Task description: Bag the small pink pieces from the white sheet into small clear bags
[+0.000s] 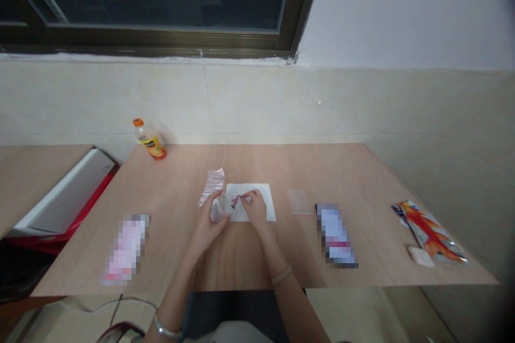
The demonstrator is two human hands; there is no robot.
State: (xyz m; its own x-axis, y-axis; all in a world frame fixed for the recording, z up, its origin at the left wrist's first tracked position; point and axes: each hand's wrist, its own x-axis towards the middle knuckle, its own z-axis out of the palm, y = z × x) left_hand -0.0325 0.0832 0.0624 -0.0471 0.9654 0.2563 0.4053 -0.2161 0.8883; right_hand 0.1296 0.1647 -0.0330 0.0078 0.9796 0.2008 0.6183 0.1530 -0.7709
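- Caught grey clothing nearest camera, bottom edge; saw silver bracelet on left wrist, pale band on right.
- Noted far left: white box-like item with red strip along it, beside wooden table.
- Logged phone-like slab flat on table, left front, blurred out.
- Saw bottle at back near wall, orange cap, yellow label, a little orange liquid low down.
- Marked crinkled clear plastic just beyond left hand.
- Held clear bag in left hand, thumb and fingers around it, just left of pink pieces.
- Found small pink pieces on white paper, between both hands.
- Narrowed right hand to a pinch over paper, fingertips at pink pieces; could not tell whether gripping one or only touching.
- Saw flat clear sleeve lying right of paper, apart from it.
- Logged second slab right of sleeve, also blurred.
- Ended far right: orange-patterned packets overlapping, with small white case against near side.
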